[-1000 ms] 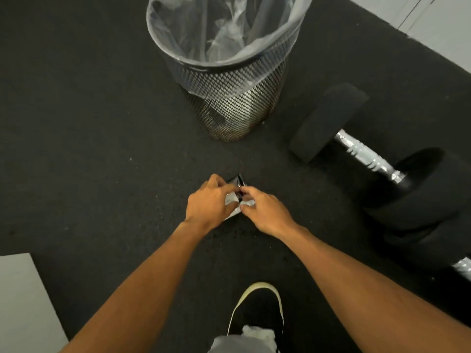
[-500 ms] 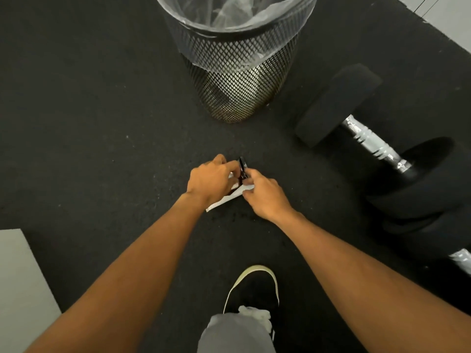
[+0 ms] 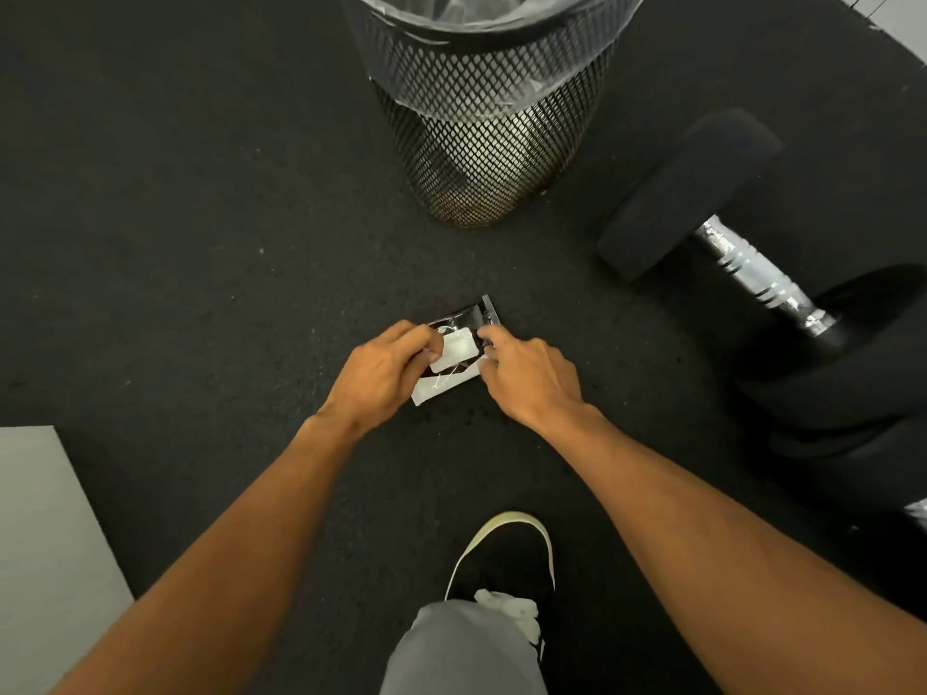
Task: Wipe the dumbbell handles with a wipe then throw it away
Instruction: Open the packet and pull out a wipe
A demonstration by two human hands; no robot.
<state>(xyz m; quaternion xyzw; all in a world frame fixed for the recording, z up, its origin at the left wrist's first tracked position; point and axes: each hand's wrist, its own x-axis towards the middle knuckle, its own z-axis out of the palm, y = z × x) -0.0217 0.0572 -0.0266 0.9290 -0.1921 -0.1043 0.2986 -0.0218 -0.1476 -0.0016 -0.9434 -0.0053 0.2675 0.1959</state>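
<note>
Both hands are low over the black floor [image 3: 200,243], close together with the fingertips almost meeting.
- Left hand [image 3: 386,373]: fingers curled, pinching the left edge of the wipe packet [image 3: 454,348].
- Right hand [image 3: 526,378]: fingers curled, pinching the packet's right edge.
- The packet is dark foil with a white patch on top, held between the two hands. Its far corner sticks out past the fingertips. A white strip [image 3: 441,386] shows at the near edge under the left hand; cannot tell whether it is the wipe or part of the packet.
- No print on the foil or the patch can be read.

Surroundings:
- Mesh bin [image 3: 481,143]: straight ahead of the hands and apart from them, with bare floor between. A clear liner [image 3: 451,22] is folded over its rim. The top of the bin is cut off by the frame.
- Dumbbell [image 3: 687,193]: ahead and to the right of the right hand, lying on the floor. Its chrome handle [image 3: 752,268] is uncovered between two black heads, and open floor separates it from the right hand. More dark weight sits behind it at the frame's right edge, too dim to make out.
- Left of the left hand is wide open floor. A pale panel [image 3: 45,544] lies near the left forearm at the frame's edge.
- Shoe [image 3: 501,559]: black with a pale toe rim, below and between the forearms, under a grey trouser leg [image 3: 461,649].
</note>
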